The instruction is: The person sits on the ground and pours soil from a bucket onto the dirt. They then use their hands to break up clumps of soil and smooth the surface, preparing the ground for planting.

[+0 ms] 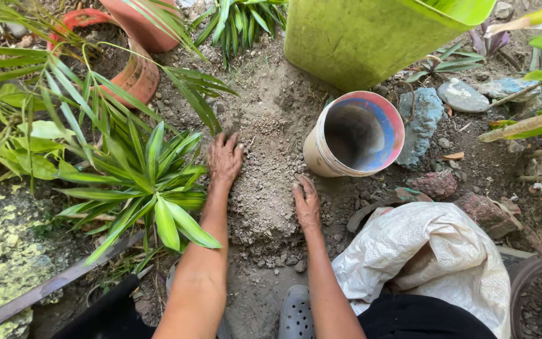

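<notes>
Both hands, left hand and right hand, flank soil mound running lengthwise away.

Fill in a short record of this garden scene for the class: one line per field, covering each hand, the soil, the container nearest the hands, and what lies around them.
Left hand: flat on the soil, fingers spread, at the mound's left side
Right hand: flat on the mound's right side
Soil mound: loose, gravelly, between both hands
Bucket: tipped toward the camera, empty inside, just right of the mound
Green tub: behind the bucket
White sack: crumpled, lower right
Leafy plant: left of the left forearm
Clay pot: upper left, lying on its side
</notes>
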